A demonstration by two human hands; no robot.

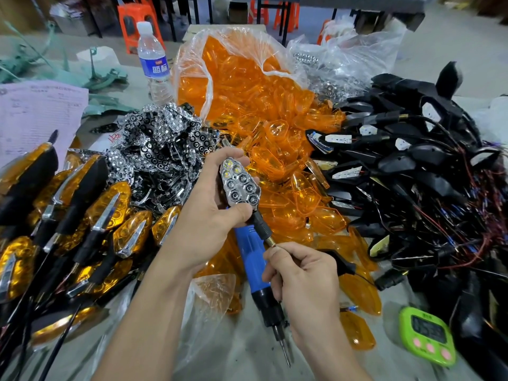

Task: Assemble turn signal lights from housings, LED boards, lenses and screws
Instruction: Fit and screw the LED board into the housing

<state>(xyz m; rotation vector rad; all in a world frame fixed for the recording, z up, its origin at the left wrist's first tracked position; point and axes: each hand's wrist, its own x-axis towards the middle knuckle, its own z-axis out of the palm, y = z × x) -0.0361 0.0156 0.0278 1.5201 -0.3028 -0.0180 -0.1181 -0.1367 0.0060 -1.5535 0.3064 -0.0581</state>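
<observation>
The housing (240,188) is gripped in the left hand (209,218); its stem (264,229) end is pinched by the right hand (302,276).

Both forearms reach forward. Left hand (217,207) grips a light unit (242,188), fingers curled; right hand (302,276), lower, pinches its stem (261,225) between thumb and forefinger.

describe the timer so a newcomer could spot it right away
Start at the big heap of black housings on the right and follow it down toward the camera. There lies a small timer; it alone is bright green, with pink buttons.
</observation>
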